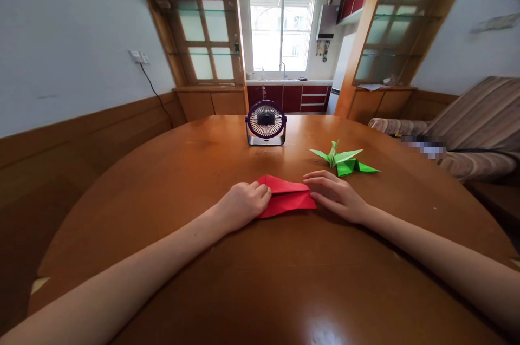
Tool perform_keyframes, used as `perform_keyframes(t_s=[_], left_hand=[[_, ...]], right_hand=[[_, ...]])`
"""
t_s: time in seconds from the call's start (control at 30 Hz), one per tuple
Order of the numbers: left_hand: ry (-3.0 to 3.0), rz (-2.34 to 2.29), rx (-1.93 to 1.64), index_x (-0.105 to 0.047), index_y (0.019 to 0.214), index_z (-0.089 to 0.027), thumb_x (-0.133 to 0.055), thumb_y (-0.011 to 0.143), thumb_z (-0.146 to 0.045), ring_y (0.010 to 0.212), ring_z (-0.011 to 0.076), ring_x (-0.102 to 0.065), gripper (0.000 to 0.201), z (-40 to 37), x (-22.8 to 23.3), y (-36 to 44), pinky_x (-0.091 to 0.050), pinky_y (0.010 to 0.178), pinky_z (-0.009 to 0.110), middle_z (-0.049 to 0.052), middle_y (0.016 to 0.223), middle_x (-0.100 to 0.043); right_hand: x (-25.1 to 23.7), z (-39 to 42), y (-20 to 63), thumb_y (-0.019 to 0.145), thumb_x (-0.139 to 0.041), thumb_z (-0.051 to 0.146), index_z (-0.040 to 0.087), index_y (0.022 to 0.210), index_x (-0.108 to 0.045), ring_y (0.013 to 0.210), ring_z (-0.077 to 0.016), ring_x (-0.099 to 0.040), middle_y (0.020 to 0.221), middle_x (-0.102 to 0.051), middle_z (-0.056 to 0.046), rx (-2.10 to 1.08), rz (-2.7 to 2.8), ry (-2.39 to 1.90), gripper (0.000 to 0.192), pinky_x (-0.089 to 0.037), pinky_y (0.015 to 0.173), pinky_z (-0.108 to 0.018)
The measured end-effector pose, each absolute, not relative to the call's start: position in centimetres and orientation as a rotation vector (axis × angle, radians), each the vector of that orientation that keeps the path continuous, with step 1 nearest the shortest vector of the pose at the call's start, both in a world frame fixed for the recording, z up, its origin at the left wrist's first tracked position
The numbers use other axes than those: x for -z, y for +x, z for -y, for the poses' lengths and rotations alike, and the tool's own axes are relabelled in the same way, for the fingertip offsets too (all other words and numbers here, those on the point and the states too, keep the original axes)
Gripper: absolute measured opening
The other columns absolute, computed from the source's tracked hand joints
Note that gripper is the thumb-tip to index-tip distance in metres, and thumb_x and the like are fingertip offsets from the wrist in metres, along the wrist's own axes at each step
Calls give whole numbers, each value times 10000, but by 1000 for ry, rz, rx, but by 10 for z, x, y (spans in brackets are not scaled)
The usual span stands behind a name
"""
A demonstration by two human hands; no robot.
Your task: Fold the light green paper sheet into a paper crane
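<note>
A folded sheet of red origami paper (286, 201) lies on the wooden table between my hands, with a crease or flap edge running across its middle. My left hand (246, 203) is closed on the paper's left end, fingers curled over it. At the opposite end, my right hand (335, 195) has its fingers stretched out and apart, the tips close to the paper's right edge; whether they touch it I cannot tell. Just beyond my right hand stand a light green origami crane (335, 156) and a darker green folded paper piece (355, 167), overlapping in view.
A small purple desk fan (266, 122) stands near the far edge of the round wooden table (260, 280). To the right is a striped sofa (479, 117). Behind the table are cabinets with glass shelves (203, 20) and a kitchen window (282, 31).
</note>
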State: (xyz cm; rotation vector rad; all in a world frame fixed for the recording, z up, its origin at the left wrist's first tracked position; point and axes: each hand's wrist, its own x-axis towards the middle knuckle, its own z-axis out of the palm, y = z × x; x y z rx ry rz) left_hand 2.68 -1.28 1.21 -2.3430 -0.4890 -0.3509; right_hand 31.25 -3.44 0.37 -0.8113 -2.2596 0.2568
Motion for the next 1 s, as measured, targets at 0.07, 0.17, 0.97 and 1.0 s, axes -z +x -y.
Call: perform_keyframes(t_s=[0.07,0.17,0.97,1.0], left_hand=[[-2302,505,412,-596,876,-111,-398,928,-121,615,166,-582,205,13,-14,26,-408,464,261,56,706,-611],[-2278,508,438,-598,876,-112,-400,935,-131,614,160,-577,208,12,-15,25,-410,475,260,52,711,-614],[-2243,477,438,-587,1005,-78,-341,924,-68,643,177,-571,260,9,-5,32,-396,475,282,79,753,-608],[-2223,463,427,-590,996,-77,-349,918,-60,640,176,-568,253,10,-6,33,-387,475,281,76,750,-607]], right_hand=[[0,33,313,930,-498,281,248,1225,-538,1109,-235,-559,1202,-575,-96,-257,2149,-868,299,-480,954,-438],[6,28,314,928,-501,292,243,1213,-528,1052,-225,-585,1153,-590,-89,-316,2010,-920,291,-514,904,-423],[-2,26,289,821,-623,419,164,1065,-556,582,-140,-606,742,-676,-34,-973,1574,-1223,359,-481,529,-266],[-2,26,286,775,-686,383,174,1073,-546,622,-151,-628,788,-690,-47,-1020,1504,-1220,390,-497,544,-272]])
